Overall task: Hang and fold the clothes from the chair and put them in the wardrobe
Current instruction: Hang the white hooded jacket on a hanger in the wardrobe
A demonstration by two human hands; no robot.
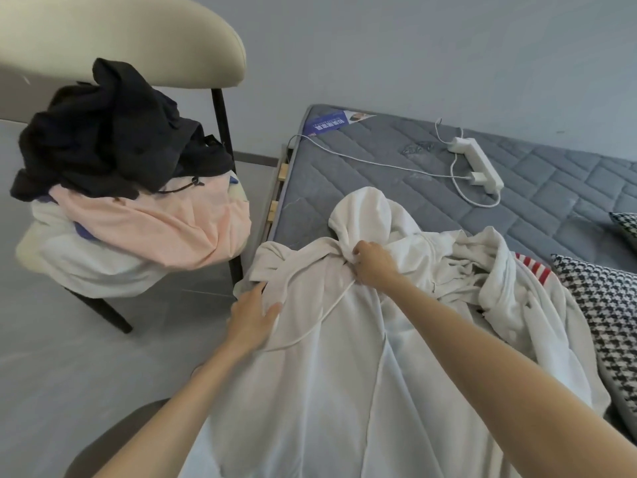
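Head view shows a white hoodie (pixel 344 357) lying spread on the near part of a grey quilted mattress (pixel 396 181), with its lower part hanging over the near edge of the mattress toward the person. The cloth is soft and much wrinkled, the hood (pixel 362 215) points to the far side of the mattress, and a white drawstring (pixel 324 312) runs in a curve over the chest. The right hand (pixel 374 263) has its fingers curled and pinches the fabric at the neck, just under the hood. The left hand (pixel 253 319) rests flat on the hoodie at the left edge of the mattress, fingers straight and the thumb spread wide. Just beside the left edge of the mattress stands a chair (pixel 144 46) with a cream backrest; on its seat is a heap with a dark garment (pixel 113 132) on top, a pink garment (pixel 155 222) under it and a white garment (pixel 86 263) lowest. On the far part of the mattress lies a white power strip (pixel 479 163) with its cable. At the right side of the mattress lies a houndstooth pillow (pixel 603 305).
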